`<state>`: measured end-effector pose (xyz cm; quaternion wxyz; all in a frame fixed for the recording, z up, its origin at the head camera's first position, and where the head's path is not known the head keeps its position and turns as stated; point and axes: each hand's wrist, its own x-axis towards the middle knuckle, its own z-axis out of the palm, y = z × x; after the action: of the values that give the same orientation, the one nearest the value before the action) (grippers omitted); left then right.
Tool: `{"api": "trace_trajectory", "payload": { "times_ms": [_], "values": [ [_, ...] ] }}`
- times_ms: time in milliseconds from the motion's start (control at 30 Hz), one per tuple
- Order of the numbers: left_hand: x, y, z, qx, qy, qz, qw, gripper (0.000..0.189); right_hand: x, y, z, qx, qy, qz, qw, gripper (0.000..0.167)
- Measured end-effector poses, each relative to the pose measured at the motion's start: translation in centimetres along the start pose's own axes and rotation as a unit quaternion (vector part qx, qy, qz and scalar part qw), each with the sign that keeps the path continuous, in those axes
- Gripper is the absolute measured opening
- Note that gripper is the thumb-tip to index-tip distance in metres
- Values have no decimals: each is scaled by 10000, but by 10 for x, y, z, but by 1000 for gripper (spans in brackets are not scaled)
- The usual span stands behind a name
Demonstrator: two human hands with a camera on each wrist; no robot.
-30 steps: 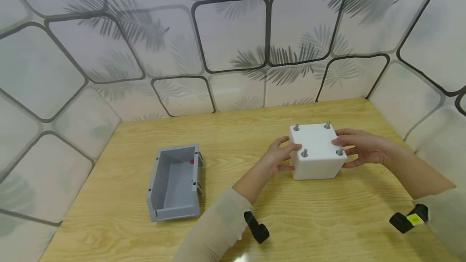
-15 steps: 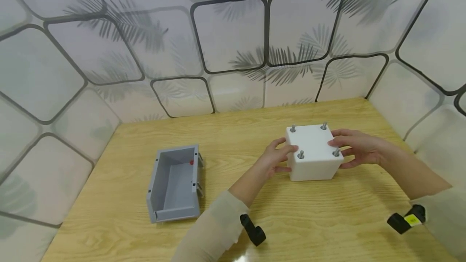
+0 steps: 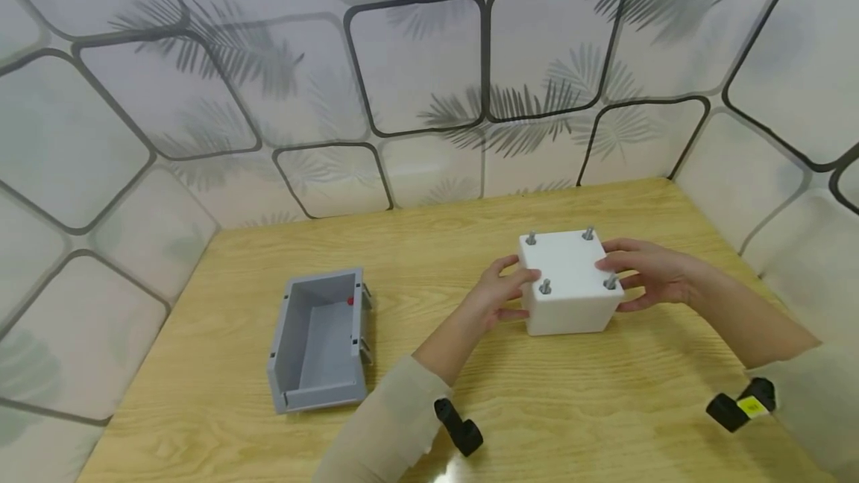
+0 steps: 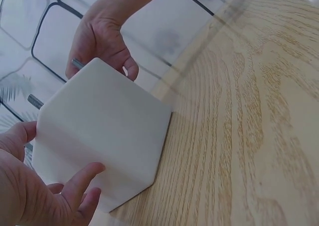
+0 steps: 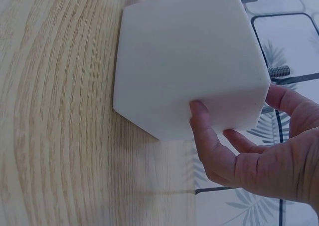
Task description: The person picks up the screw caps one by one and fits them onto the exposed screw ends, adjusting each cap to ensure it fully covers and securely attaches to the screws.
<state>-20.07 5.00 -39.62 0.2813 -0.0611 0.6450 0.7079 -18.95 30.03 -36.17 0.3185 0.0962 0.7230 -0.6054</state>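
A white block (image 3: pixel 567 263) rests on the wooden table, right of centre, with a metal threaded bolt (image 3: pixel 546 286) standing up near each top corner. My left hand (image 3: pixel 495 297) grips its left side, thumb at the top edge and fingers spread along the side face. On the opposite side my right hand (image 3: pixel 654 276) holds it the same way. Seen from the left wrist, a fingertip presses the side face of the white block (image 4: pixel 104 111). In the right wrist view a finger lies on the block's side (image 5: pixel 184 66), whose lower edge meets the tabletop.
Left of my arms a grey plastic bin (image 3: pixel 329 341) lies on the wooden table (image 3: pixel 208 364), with a small red spot (image 3: pixel 350 301) at its inner right wall. Pale patterned wall covering (image 3: pixel 429 58) encloses the table's back and sides. Each sleeve carries a black strapped device (image 3: pixel 459 427).
Between my two hands the white block has shifted slightly left across the table. Both hands keep their grip. The head view has also drifted a little.
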Motion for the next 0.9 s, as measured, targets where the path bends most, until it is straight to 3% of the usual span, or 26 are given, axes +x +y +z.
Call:
{"api": "trace_trajectory", "payload": {
  "times_ms": [900],
  "values": [
    [-9,-1,-15,75,3,-20,10000,69,-2,-4,21,-34,-33,-80,10000,72]
  ]
}}
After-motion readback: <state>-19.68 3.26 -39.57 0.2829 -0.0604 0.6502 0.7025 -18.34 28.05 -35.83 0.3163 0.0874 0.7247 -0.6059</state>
